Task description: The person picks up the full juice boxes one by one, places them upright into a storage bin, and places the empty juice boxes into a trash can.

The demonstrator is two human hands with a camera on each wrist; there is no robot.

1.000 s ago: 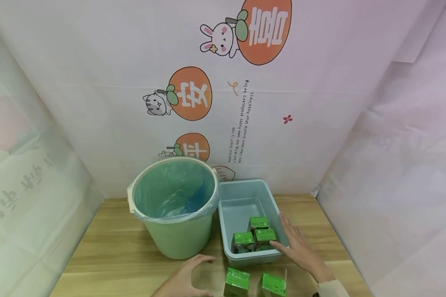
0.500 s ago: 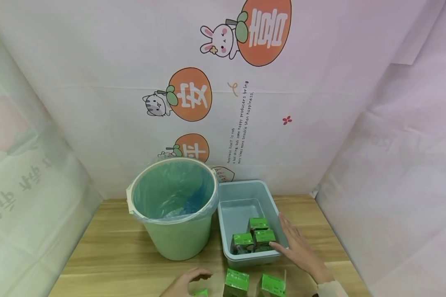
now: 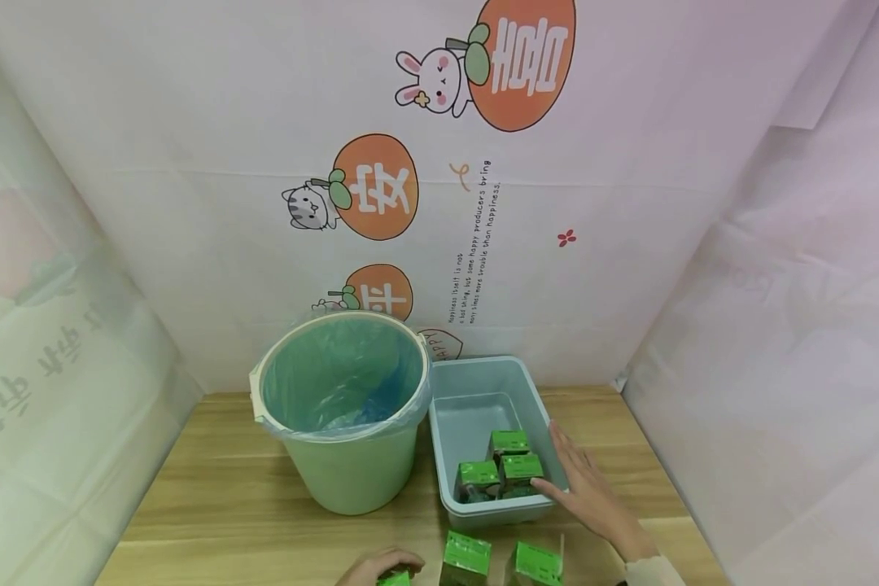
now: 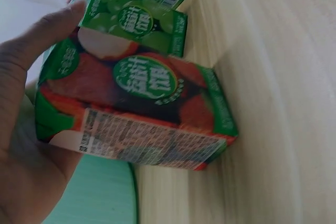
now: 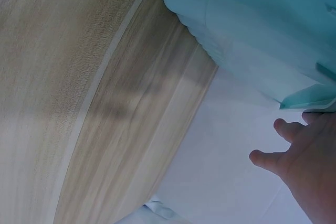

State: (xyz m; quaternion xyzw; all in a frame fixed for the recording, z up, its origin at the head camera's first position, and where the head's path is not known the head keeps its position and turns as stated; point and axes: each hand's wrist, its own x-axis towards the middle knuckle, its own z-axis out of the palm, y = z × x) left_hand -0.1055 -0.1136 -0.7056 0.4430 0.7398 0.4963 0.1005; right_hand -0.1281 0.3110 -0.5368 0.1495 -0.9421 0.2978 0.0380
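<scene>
At the bottom of the head view my left hand (image 3: 381,565) holds a juice box (image 4: 131,95), red with apple pictures and green ends. In the left wrist view the thumb lies along its edge; the other fingers are mostly hidden. Its base is at or near the tabletop. To its right stand two green-topped juice boxes (image 3: 466,555), one with a straw (image 3: 561,545). My right hand (image 3: 595,498) rests on the right rim of a light blue bin (image 3: 476,415), its fingers extended. Three juice boxes (image 3: 509,442) sit in the bin's near end.
A pale green bucket (image 3: 352,468) lined with a clear bag stands left of the bin. Wood-grain tabletop (image 3: 212,488) extends around them. White printed sheets (image 3: 593,163) enclose the back and both sides.
My left hand, spread with nothing visible in it a second ago, has closed around a juice box at the bottom edge. My right hand stays on the bin.
</scene>
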